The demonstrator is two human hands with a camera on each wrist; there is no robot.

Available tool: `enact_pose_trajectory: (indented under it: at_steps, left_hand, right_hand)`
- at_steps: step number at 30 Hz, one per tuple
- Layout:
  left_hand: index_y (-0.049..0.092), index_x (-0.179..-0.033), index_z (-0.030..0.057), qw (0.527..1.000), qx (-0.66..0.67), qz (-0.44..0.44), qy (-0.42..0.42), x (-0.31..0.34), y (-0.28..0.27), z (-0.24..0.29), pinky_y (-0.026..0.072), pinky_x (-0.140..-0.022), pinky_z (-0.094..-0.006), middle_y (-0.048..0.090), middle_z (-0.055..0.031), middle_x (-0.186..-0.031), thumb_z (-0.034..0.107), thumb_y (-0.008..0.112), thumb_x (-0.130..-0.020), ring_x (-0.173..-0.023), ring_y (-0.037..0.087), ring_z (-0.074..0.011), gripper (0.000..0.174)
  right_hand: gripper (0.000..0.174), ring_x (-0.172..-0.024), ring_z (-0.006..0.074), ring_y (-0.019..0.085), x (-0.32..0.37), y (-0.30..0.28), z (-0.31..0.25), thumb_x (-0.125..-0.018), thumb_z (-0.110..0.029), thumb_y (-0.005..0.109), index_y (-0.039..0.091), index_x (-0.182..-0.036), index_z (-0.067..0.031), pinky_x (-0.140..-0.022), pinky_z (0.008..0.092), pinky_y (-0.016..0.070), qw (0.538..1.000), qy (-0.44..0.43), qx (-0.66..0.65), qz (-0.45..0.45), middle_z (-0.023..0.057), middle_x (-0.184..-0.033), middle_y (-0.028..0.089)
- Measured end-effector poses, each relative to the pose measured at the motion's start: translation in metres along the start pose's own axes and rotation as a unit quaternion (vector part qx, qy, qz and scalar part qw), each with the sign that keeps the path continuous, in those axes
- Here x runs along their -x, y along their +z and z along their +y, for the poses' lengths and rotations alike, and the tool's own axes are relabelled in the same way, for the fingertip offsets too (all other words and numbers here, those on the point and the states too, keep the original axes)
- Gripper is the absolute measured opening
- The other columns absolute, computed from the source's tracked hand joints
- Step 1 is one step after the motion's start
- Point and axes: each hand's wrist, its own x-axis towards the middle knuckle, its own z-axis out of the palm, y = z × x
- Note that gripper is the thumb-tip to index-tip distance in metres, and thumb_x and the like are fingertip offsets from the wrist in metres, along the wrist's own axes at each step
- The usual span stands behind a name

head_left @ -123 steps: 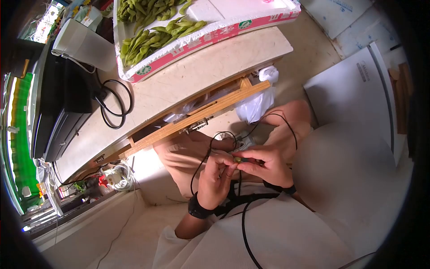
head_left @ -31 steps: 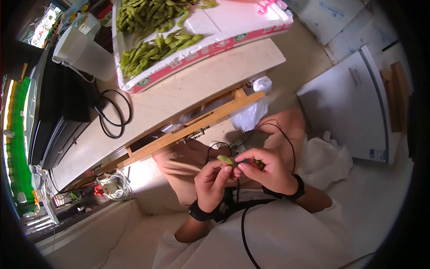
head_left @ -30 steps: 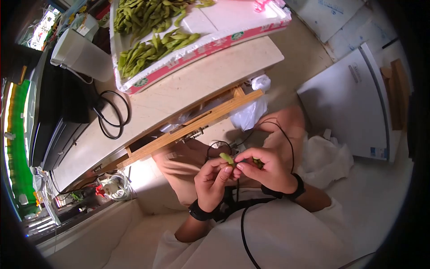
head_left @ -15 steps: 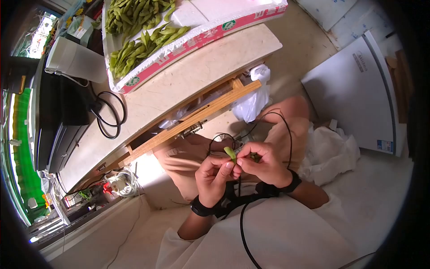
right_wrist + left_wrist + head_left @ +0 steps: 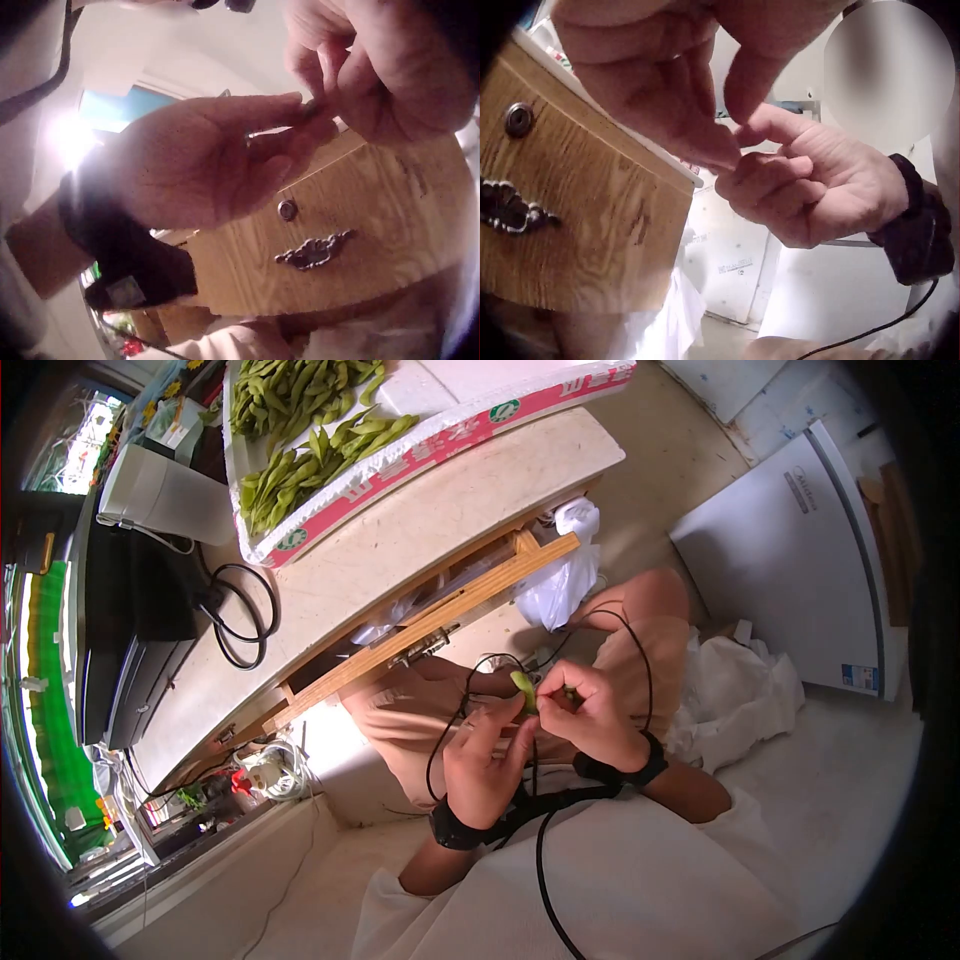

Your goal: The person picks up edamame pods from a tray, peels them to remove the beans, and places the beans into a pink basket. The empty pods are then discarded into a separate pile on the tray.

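In the head view a green pod [image 5: 523,688] stands up between the two hands. The right hand [image 5: 600,728] pinches its lower end between thumb and forefinger, and more green [image 5: 573,694] shows among that hand's curled fingers. The left hand [image 5: 482,768] touches the pod with extended fingers, its thumb held apart. Both wrist views show the fingertips of the left hand [image 5: 656,71] and right hand [image 5: 405,67] meeting; the pod is mostly hidden there. Many pods [image 5: 300,465] lie in a white foam box [image 5: 430,448].
Below the box, a wooden drawer [image 5: 440,622] is pulled out of the desk [image 5: 400,545]. A white bag [image 5: 565,585] hangs by its end. Black cables run around the hands and legs. A plastic container [image 5: 165,495] stands at left, a small fridge [image 5: 800,570] at right.
The left thumb has moved away from the forefinger and the pod. Over the last second, the pod has turned more upright and shifted slightly right. The right hand keeps its pinch.
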Motion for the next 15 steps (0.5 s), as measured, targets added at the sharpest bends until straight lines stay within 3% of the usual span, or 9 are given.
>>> enact_pose_trajectory:
  at_steps: [2,6,9,11,12,14,15]
  left_hand:
    - [0.063,-0.099,-0.0011,0.999,-0.035,0.005,0.000,0.001,0.001,0.000,0.0513,-0.061,-0.0281,0.064,-0.0126,-0.086,0.001,0.068,-0.079,-0.072,0.065,-0.0190,0.021]
    - [0.063,-0.099,-0.0011,0.998,-0.038,-0.027,-0.048,0.005,-0.001,-0.007,0.0513,-0.061,-0.0277,0.065,-0.0122,-0.086,0.003,0.067,-0.081,-0.074,0.065,-0.0164,0.019]
    - [0.061,-0.101,-0.0019,0.989,0.076,-0.057,-0.113,0.008,0.001,-0.011,0.0517,-0.060,-0.0273,0.065,-0.0099,-0.086,0.004,0.064,-0.085,-0.076,0.064,-0.0141,0.017]
    - [0.058,-0.104,-0.0023,0.914,0.337,-0.060,-0.220,0.010,0.002,-0.016,0.0517,-0.062,-0.0258,0.065,-0.0075,-0.086,0.008,0.058,-0.090,-0.076,0.062,-0.0123,0.017]
    - [0.058,-0.104,-0.0023,0.914,0.337,-0.059,-0.220,0.010,0.000,-0.019,0.0517,-0.062,-0.0258,0.065,-0.0075,-0.086,0.008,0.058,-0.090,-0.076,0.062,-0.0123,0.017]
    - [0.056,-0.105,-0.0017,0.849,0.452,-0.095,-0.258,0.008,-0.006,-0.026,0.0509,-0.064,-0.0243,0.064,-0.0068,-0.087,0.012,0.053,-0.094,-0.074,0.061,-0.0115,0.018]
    - [0.056,-0.104,-0.0009,0.830,0.483,-0.097,-0.262,0.007,-0.006,-0.025,0.0497,-0.065,-0.0231,0.064,-0.0076,-0.087,0.015,0.051,-0.095,-0.073,0.059,-0.0099,0.019]
  right_hand:
    - [0.006,-0.061,0.0010,0.041,0.000,0.000,0.000,-0.083,0.001,0.058,0.053,-0.081,-0.0013,-0.055,0.0169,0.0353,1.000,0.009,0.020,-0.001,-0.0049,-0.068,0.047]
    - [0.009,-0.059,0.0013,0.039,0.000,-0.001,-0.004,-0.080,0.002,0.061,0.052,-0.079,-0.0016,-0.053,0.0181,0.0342,0.997,-0.040,0.063,-0.023,-0.0044,-0.065,0.046]
    - [0.010,-0.059,0.0015,0.039,0.000,0.000,-0.006,-0.078,0.002,0.061,0.052,-0.077,-0.0020,-0.051,0.0189,0.0336,0.995,-0.054,0.076,-0.027,-0.0036,-0.064,0.046]
    - [0.011,-0.058,0.0016,0.039,0.000,0.001,-0.005,-0.077,0.002,0.061,0.051,-0.077,-0.0024,-0.051,0.0192,0.0334,0.995,-0.064,0.075,-0.026,-0.0032,-0.063,0.047]
    - [0.011,-0.058,0.0017,0.040,0.000,0.001,-0.005,-0.078,0.002,0.060,0.051,-0.077,-0.0025,-0.051,0.0192,0.0338,0.995,-0.064,0.066,-0.033,-0.0032,-0.064,0.047]
    - [0.011,-0.059,0.0017,0.040,0.001,0.002,-0.002,-0.079,0.002,0.060,0.050,-0.077,-0.0027,-0.051,0.0191,0.0343,0.995,-0.065,0.056,-0.039,-0.0031,-0.065,0.048]
    - [0.010,-0.058,0.0021,0.041,0.002,0.003,0.002,-0.079,0.000,0.060,0.051,-0.078,-0.0023,-0.052,0.0193,0.0358,0.998,-0.043,-0.010,-0.045,-0.0028,-0.066,0.050]
